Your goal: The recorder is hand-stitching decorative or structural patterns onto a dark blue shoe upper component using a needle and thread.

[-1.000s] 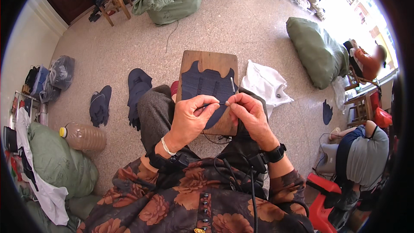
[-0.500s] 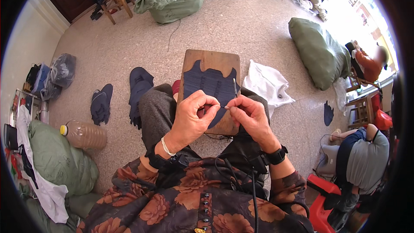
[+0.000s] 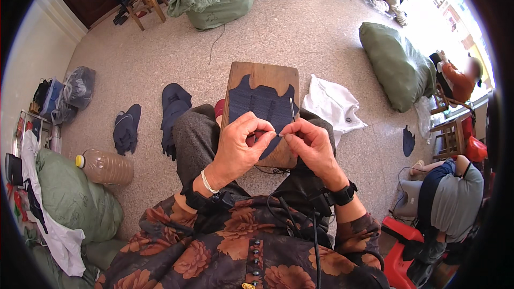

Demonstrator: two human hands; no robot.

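Left hand (image 3: 240,143) and right hand (image 3: 312,147) on small dark piece (image 3: 276,134) above navy fabric (image 3: 256,100)

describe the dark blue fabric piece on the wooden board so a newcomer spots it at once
Find the wooden board near the middle of the view. On it, partly hidden behind the left hand, lies the dark blue fabric piece, its far edge scooped. Unlike the dark blue pieces on the floor, it rests on wood.

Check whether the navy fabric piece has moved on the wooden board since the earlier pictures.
No; the navy fabric piece keeps the same place against the wooden board.
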